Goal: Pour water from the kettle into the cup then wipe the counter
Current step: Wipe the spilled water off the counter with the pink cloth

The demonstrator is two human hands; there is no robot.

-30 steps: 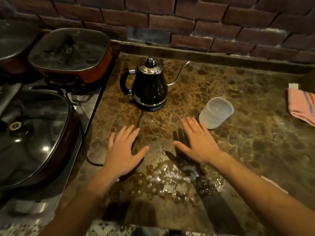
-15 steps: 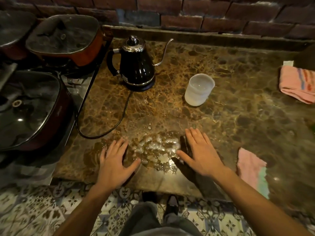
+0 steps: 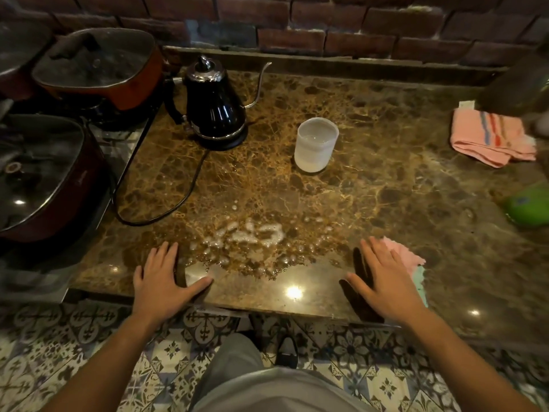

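Note:
A black gooseneck kettle (image 3: 214, 110) stands on its base at the back left of the brown marble counter (image 3: 371, 185), spout pointing right. To its right a frosted white cup (image 3: 315, 144) stands upright with some water in it. A foamy puddle (image 3: 252, 245) spreads near the front edge. My left hand (image 3: 162, 283) lies flat on the counter left of the puddle, fingers straight. My right hand (image 3: 383, 281) hovers flat at the right of the puddle, partly covering a pink and mint cloth (image 3: 411, 264).
Red lidded pans (image 3: 98, 69) and a dark lidded pan (image 3: 38, 173) sit on the stove at left. The kettle cord (image 3: 178, 200) loops across the counter. A folded pink towel (image 3: 490, 138) and a green object (image 3: 528, 209) lie at right. A brick wall backs the counter.
Both hands have drawn back toward the front edge and spread apart, the right one reaching over the pink cloth. The camera has pulled back, showing the floor and my legs.

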